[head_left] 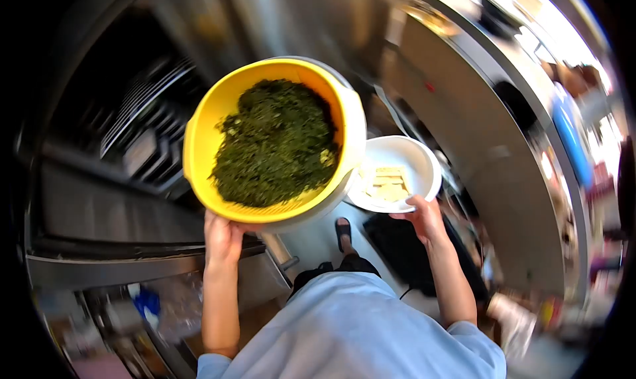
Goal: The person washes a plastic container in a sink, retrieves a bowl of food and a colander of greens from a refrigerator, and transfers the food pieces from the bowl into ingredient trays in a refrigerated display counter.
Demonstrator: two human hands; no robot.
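A yellow colander [199, 131] heaped with dark green chopped leaves [278, 144] sits inside a larger pale bowl [358, 131]. My left hand [224, 238] grips this pair from below at the near side, its fingers partly hidden underneath. In my right hand [424, 219] is a smaller white bowl [427, 170], held by its near rim. Pale yellow flat pieces [389, 184] lie in that bowl; I cannot tell what they are. The two bowls are side by side, the colander's overlapping the white one in view.
On the left a dark cabinet with wire racks [149, 101] stands open, with a metal edge [132, 270] below. A long counter [464, 94] curves along the right. Blurred to the right is another person's arm [570, 78]. A black mat-like thing [404, 250] lies near my foot.
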